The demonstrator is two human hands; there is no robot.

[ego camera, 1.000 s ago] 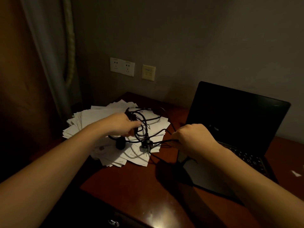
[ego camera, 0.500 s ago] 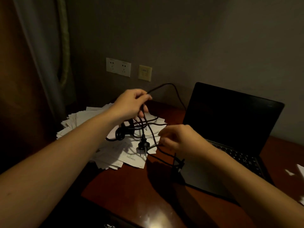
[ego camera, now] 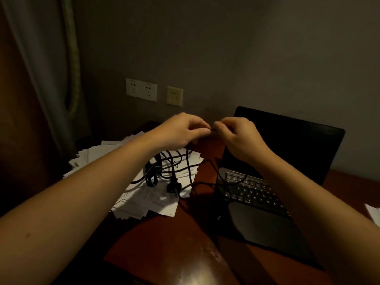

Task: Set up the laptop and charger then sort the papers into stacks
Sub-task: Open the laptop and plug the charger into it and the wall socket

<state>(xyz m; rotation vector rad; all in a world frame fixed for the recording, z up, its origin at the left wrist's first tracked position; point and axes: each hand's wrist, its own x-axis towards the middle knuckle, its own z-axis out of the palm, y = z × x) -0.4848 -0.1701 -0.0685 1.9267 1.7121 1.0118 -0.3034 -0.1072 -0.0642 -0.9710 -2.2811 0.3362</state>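
Fingers (ego camera: 202, 131) of left hand (ego camera: 183, 130) and right hand (ego camera: 238, 136): curled, both pinching one short stretch of charger cable (ego camera: 151, 179), held above the tabletop (ego camera: 164, 243).
Cable: thin, black, limp. It hangs in tangled loops onto the papers (ego camera: 144, 199) and across the open laptop (ego camera: 287, 145) keyboard.
Plug (ego camera: 172, 187): hard, pronged, lying on the sheets.
Risk, as judged: pulling may tighten the snarl, or drag loose white sheets off the fanned heap.

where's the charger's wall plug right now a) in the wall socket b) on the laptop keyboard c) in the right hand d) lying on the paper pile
d, the plug lies on the papers, not in the wall sockets; the left hand and right hand pinch the cable above it.
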